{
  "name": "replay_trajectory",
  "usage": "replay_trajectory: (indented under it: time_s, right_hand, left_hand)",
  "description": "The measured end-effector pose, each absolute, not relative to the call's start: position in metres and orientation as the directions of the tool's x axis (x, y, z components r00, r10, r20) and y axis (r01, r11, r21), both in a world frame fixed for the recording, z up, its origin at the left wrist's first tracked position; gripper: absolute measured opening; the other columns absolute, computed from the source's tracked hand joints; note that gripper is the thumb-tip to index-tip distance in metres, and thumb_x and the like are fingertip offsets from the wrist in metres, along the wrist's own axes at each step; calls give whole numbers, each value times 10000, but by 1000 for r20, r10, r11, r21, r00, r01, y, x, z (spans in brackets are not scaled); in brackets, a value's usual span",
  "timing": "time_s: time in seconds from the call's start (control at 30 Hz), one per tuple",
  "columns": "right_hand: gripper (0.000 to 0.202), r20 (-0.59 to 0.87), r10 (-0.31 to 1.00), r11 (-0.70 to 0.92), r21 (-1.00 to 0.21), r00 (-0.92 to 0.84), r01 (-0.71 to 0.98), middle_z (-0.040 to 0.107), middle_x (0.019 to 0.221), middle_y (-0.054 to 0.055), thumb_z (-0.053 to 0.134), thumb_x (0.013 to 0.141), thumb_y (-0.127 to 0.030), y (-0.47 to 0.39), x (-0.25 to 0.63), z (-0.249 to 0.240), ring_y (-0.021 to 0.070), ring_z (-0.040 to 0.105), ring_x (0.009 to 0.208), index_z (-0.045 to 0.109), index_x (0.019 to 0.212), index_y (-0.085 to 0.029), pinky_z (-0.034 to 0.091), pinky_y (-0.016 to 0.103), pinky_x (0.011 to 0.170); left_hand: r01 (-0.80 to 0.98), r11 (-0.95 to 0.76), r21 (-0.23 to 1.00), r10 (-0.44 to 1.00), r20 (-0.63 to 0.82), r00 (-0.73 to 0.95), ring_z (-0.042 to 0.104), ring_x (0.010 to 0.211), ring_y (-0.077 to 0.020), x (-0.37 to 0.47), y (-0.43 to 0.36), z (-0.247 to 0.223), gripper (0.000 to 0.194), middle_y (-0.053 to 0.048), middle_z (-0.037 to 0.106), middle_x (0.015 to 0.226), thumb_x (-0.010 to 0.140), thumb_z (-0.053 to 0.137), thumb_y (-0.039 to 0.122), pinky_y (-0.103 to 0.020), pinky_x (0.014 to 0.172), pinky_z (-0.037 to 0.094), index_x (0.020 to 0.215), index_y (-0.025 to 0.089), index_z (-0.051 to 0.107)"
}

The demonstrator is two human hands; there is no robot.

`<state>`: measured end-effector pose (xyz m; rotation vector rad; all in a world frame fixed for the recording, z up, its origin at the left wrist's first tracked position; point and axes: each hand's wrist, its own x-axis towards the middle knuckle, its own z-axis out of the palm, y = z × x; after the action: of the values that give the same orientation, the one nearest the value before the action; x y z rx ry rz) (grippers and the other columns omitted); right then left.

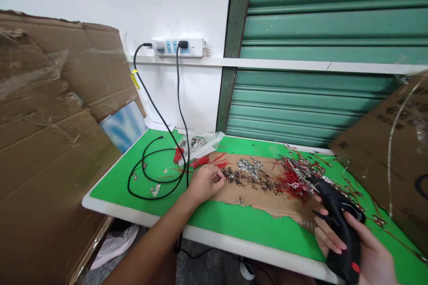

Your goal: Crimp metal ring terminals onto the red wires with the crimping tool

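My right hand (364,245) is wrapped round a black pistol-shaped tool (341,227) with a red dot near its base. The tool's tip points left over a heap of red strings (294,180) with small metal pieces. My left hand (203,183) has thumb and index finger pinched together above the left part of a flat cardboard sheet (264,205); whatever lies between the fingertips is too small to make out. Small silver pieces (250,167) are piled on the cardboard, which has dark scorched-looking marks beside my left fingers.
Black cables (150,197) loop over the left of the green table (247,230) and run up to a white power strip (197,47). A clear plastic bag (203,144) of metal parts lies at the back. Cardboard boxes stand left (47,156) and right (374,142).
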<state>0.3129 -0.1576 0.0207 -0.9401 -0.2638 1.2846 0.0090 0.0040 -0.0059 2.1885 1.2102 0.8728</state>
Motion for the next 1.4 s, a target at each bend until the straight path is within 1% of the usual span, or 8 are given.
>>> replay_trajectory:
  time_s: [0.07,0.17,0.4,0.6,0.97,1.2,1.3,1.4]
  right_hand:
    - [332,-304,893,17,-713,331,-701,587,775,31,836,728,-318,-158,309,25,52,337,426,742,1022,-197,459,163,349]
    - [321,-286,900,30,-713,329,-701,588,798,32,810,762,-310,-158,303,32,50,338,430,748,1051,-187,462,162,351]
    - [332,-312,902,34,-638,297,-770,602,799,13,799,755,-261,-157,298,37,36,359,429,736,1072,-187,450,135,354]
    - [273,-276,915,30,-681,295,-732,590,799,9,772,791,-285,-158,300,36,43,338,426,729,1045,-194,442,155,353]
    - [302,-192,941,34,-767,280,-640,569,807,18,755,811,-338,-159,302,33,64,315,435,730,1081,-205,438,178,352]
    - [353,-246,925,37,-698,289,-715,576,803,3,803,763,-298,-158,300,34,34,330,438,728,1083,-170,433,130,373]
    - [332,-244,924,39,-706,294,-707,574,801,11,795,776,-305,-159,301,34,46,326,436,733,1075,-175,443,149,365]
    - [271,-227,925,47,-725,303,-687,567,801,9,770,796,-312,-159,302,35,58,314,429,735,1038,-194,441,171,345]
  left_hand:
    - [564,-484,669,868,283,408,573,700,-154,9,3,-4,47,-20,654,701,785,689,150,-258,677,407,749,161,718]
    - [575,-480,662,870,276,408,577,710,-155,9,2,-2,47,-19,658,710,784,690,153,-258,677,398,746,161,716]
    - [576,-461,675,881,267,391,526,639,-127,11,1,-2,38,7,615,652,772,702,134,-237,625,355,740,151,714]
    - [578,-436,690,890,234,392,478,584,-109,12,3,-2,45,25,563,608,772,699,135,-230,598,325,731,144,716]
    - [567,-466,680,877,271,396,475,588,-107,9,2,-5,46,27,572,623,786,703,168,-236,604,326,748,151,723]
    - [577,-446,685,887,254,385,457,573,-102,10,2,-2,52,33,549,603,780,699,153,-229,591,321,733,145,720]
    - [565,-440,699,888,244,389,456,566,-98,10,3,-1,65,31,551,595,786,699,149,-226,587,322,732,136,731]
    - [535,-423,731,892,231,389,478,573,-100,8,3,-2,88,13,601,624,806,698,168,-224,586,333,762,135,766]
